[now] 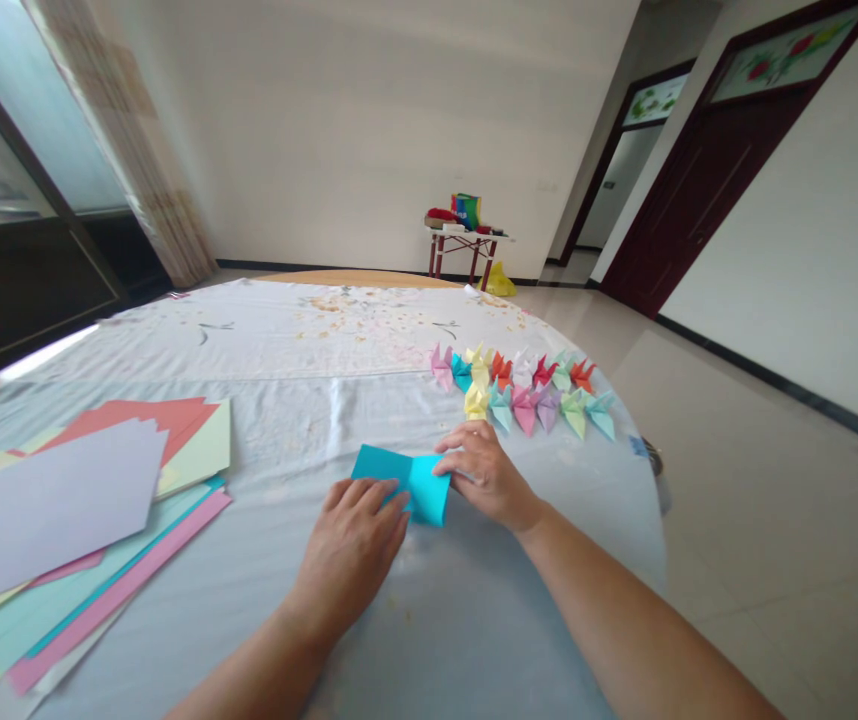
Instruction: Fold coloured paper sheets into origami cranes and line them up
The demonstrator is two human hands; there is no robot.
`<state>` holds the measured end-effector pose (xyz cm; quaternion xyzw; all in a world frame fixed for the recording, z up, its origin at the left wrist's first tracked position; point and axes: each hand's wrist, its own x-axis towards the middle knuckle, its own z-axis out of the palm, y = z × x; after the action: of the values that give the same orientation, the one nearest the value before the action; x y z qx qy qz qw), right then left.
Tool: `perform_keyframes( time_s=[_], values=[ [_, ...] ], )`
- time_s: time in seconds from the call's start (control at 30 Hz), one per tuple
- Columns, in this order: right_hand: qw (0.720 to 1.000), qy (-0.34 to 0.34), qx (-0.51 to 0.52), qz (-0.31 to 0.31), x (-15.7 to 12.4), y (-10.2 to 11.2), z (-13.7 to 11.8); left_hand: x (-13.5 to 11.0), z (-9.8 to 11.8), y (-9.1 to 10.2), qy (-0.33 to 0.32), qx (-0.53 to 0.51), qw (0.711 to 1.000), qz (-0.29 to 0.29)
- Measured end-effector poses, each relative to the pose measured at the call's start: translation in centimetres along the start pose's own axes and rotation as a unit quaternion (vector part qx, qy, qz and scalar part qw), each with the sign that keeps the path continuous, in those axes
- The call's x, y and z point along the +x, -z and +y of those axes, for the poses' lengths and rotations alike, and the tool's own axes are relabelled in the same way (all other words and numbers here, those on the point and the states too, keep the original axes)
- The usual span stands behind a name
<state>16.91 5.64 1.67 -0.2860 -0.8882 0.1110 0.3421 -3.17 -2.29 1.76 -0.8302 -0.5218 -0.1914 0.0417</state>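
Note:
A folded turquoise paper [399, 478] lies on the white-covered table [286, 400] in front of me. My left hand [354, 545] rests on its near left edge, fingers bent and pressing down on the fold. My right hand [483, 470] presses the paper's right end with curled fingers. Both hands touch the paper while it stays flat on the cloth.
A fanned stack of coloured paper sheets [76, 500] lies at the left. Several folded paper cranes [526, 390] stand in two rows at the right near the table edge. Far back, a small red-legged table [466, 245] holds items; dark doors [699, 190] are at right.

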Motion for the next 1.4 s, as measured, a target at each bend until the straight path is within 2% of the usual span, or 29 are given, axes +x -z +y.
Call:
perform_keyframes(
  time_s=[0.17,0.4,0.63,0.9,1.0,1.1,1.23,1.4],
  values=[
    [0.999,-0.027,-0.008,-0.036,0.1,-0.4,1.0,-0.1,-0.2,-0.6,-0.009,-0.023,0.999,-0.029],
    [0.993,-0.004,0.001,-0.117,-0.3,0.5,0.8,-0.1,0.1,-0.7,0.013,-0.044,0.997,-0.055],
    [0.986,-0.068,0.01,-0.149,-0.7,0.4,2.1,-0.2,0.3,-0.7,0.025,-0.063,0.995,-0.073],
    [0.971,-0.097,0.093,-0.197,-1.2,1.1,3.1,-0.1,0.4,-0.6,0.016,-0.062,0.995,-0.08],
    [0.972,-0.102,0.11,-0.183,-1.0,0.8,3.4,0.0,0.5,-0.4,0.025,-0.076,0.993,-0.081],
    [0.976,-0.126,0.106,-0.14,-0.6,-0.1,3.3,0.0,0.5,-0.4,0.031,-0.094,0.992,-0.083],
    [0.98,-0.165,0.06,-0.09,-0.1,-1.3,2.9,-0.1,0.4,-0.8,0.04,-0.097,0.991,-0.079],
    [0.979,-0.192,0.004,-0.064,0.2,-2.3,2.4,-0.2,0.6,-1.2,0.04,-0.073,0.995,-0.056]
  ],
)
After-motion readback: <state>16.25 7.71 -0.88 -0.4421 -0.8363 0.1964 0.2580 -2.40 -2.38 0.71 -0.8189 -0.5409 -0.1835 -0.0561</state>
